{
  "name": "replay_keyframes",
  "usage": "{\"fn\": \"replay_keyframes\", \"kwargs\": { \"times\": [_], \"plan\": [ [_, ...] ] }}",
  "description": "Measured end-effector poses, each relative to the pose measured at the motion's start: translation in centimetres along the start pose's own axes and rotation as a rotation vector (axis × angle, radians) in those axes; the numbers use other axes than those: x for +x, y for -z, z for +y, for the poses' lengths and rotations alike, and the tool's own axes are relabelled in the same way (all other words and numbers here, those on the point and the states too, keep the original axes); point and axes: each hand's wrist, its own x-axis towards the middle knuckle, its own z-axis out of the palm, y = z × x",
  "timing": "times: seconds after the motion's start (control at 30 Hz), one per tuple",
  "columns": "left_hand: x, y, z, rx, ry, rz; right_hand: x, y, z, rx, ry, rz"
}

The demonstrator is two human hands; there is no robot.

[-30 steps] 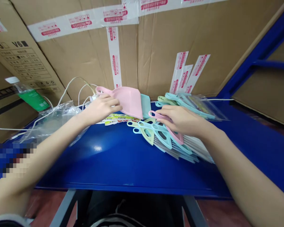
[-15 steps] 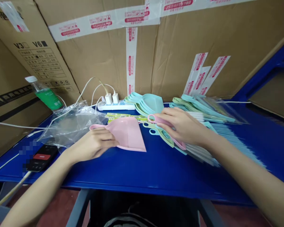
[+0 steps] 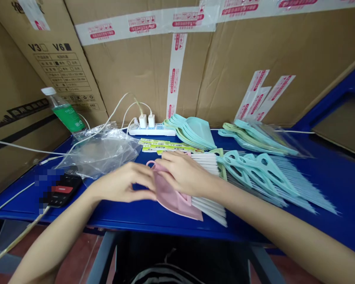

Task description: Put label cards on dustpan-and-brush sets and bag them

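Note:
My right hand point(image 3: 180, 171) grips a pink brush with white bristles point(image 3: 210, 209), laid over a pink dustpan point(image 3: 168, 193). The fingers cover most of the brush handle. At the dustpan's left edge, my left hand point(image 3: 130, 183) is curled, thumb and fingertips meeting the rim beside the handle. A pink handle loop point(image 3: 151, 163) shows between the hands. Right of them lie several light blue brushes point(image 3: 254, 169) in an overlapping row. A green brush point(image 3: 222, 169) is partly hidden behind my right hand.
Stacked light blue dustpans point(image 3: 198, 130) stand behind my hands; more blue and green dustpans point(image 3: 254, 138) lie at back right. Yellow label strips point(image 3: 165, 146), a power strip point(image 3: 162, 130), clear plastic bags point(image 3: 103, 150), cables, a phone point(image 3: 66, 191) and a bottle point(image 3: 68, 116) are around.
The pink brush has moved left with my right hand, from the brush pile onto the pink dustpan. The dustpan has turned and tilted, and my left hand has shifted right.

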Motion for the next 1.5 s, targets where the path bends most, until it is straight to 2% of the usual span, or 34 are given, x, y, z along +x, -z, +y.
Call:
{"fn": "replay_keyframes", "kwargs": {
  "times": [0.1, 0.13, 0.2, 0.27, 0.33, 0.47, 0.57, 0.7, 0.8, 0.9, 1.13, 1.33, 1.5],
  "plan": [
    [-0.2, 1.0, -0.9, 0.190, 0.207, 0.260, 0.2, -1.3, -0.3, 0.053, -0.012, 0.004],
    [-0.3, 1.1, -1.3, 0.272, 0.288, 0.305, 0.3, -1.6, -0.4, 0.063, -0.019, 0.005],
    [-0.2, 1.0, -2.4, 0.368, 0.420, 0.281, 0.6, -2.0, -0.6, 0.066, -0.037, 0.002],
    [-0.2, 0.6, -3.4, 0.339, 0.492, 0.198, 1.2, -2.4, -0.8, 0.067, -0.043, -0.006],
    [-0.1, -0.1, -4.2, 0.214, 0.523, 0.163, 1.8, -2.8, -0.9, 0.079, -0.041, 0.002],
    [-0.1, -0.8, -5.3, -0.219, 0.579, 0.129, 2.5, -3.8, -0.8, 0.145, -0.039, 0.071],
    [-0.2, -0.7, -5.7, -0.420, 0.571, 0.068, 1.7, -3.4, 0.0, 0.169, 0.025, 0.109],
    [-0.1, -0.4, -5.7, -0.467, 0.529, -0.016, -1.0, -1.5, 1.9, 0.103, 0.144, 0.023],
    [0.2, -0.4, -5.6, -0.540, 0.516, -0.073, -2.9, -0.9, 3.0, 0.042, 0.131, -0.044],
    [0.3, -0.4, -5.6, -0.611, 0.511, -0.096, -4.0, -1.5, 3.2, 0.037, 0.098, -0.097],
    [0.1, -0.1, -5.5, -0.688, 0.531, -0.177, -4.0, -3.2, 2.7, 0.132, 0.056, -0.150],
    [0.3, -0.4, -5.4, -0.737, 0.544, -0.185, -3.9, -3.0, 2.3, 0.197, 0.025, -0.185],
    [0.4, -0.5, -5.5, -0.769, 0.547, -0.179, -4.2, -2.2, 2.6, 0.258, 0.018, -0.276]
  ]
}}
